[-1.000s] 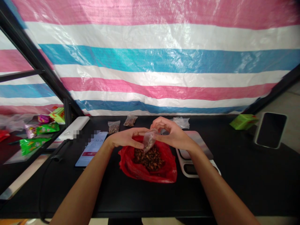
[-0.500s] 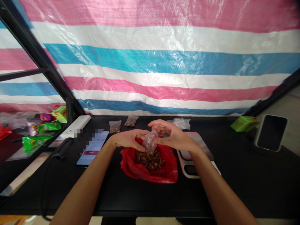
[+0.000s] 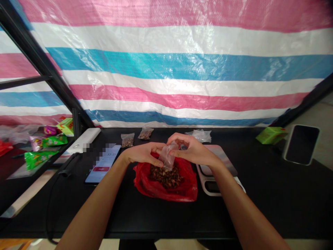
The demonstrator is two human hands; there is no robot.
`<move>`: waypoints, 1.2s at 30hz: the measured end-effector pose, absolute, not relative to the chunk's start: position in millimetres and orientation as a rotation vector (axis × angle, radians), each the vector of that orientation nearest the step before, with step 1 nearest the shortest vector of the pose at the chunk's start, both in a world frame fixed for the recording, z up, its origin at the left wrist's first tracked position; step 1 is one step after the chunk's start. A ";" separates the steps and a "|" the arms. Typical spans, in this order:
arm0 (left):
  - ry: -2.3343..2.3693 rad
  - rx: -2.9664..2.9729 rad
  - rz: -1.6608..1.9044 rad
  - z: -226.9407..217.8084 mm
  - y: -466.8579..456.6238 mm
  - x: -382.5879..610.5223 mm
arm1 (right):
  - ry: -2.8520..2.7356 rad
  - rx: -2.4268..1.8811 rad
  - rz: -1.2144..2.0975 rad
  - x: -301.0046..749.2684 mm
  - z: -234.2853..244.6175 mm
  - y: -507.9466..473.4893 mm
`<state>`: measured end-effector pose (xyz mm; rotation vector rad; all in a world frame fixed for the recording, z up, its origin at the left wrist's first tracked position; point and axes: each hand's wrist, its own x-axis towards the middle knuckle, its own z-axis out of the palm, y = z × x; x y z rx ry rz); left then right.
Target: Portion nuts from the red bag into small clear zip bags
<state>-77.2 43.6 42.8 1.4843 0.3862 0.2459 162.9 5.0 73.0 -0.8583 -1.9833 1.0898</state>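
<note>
My left hand (image 3: 143, 153) and my right hand (image 3: 192, 148) pinch the top edges of a small clear plastic bag (image 3: 168, 158) from either side. The bag hangs just above a red plastic bag (image 3: 142, 180), whose folded-down rim surrounds a heap of small brown pieces, possibly nuts (image 3: 165, 177). The clear bag's bottom holds a few brown pieces, and it is hard to see how many. Behind my hands, two small filled zip bags (image 3: 127, 140) (image 3: 145, 133) lie on the black table (image 3: 122, 215).
A white-and-pink kitchen scale (image 3: 215, 170) sits to the right of the red bag, and a lit phone (image 3: 102, 164) lies to its left. A crumpled clear bag (image 3: 200, 135), green box (image 3: 271, 135), dark tablet or phone (image 3: 301, 144), white power strip (image 3: 83, 140), and snack packets (image 3: 39, 158) surround them. A striped tarpaulin (image 3: 177, 66) hangs behind.
The clear bag has gone from leaning left to hanging more upright between my hands. My hands have drawn slightly closer around its top, and the view has shifted a little.
</note>
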 end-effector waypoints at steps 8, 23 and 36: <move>0.456 1.485 0.366 37.8 46.9 -77.2 | -1.978 -0.796 0.956 166.8 73.8 9.4; 1.860 2.343 1.007 -1.0 79.5 -88.4 | -1.580 -1.505 -0.028 208.4 48.7 42.9; 1.185 2.103 1.191 12.0 77.2 -79.8 | -1.568 -1.555 -0.349 199.9 51.2 35.3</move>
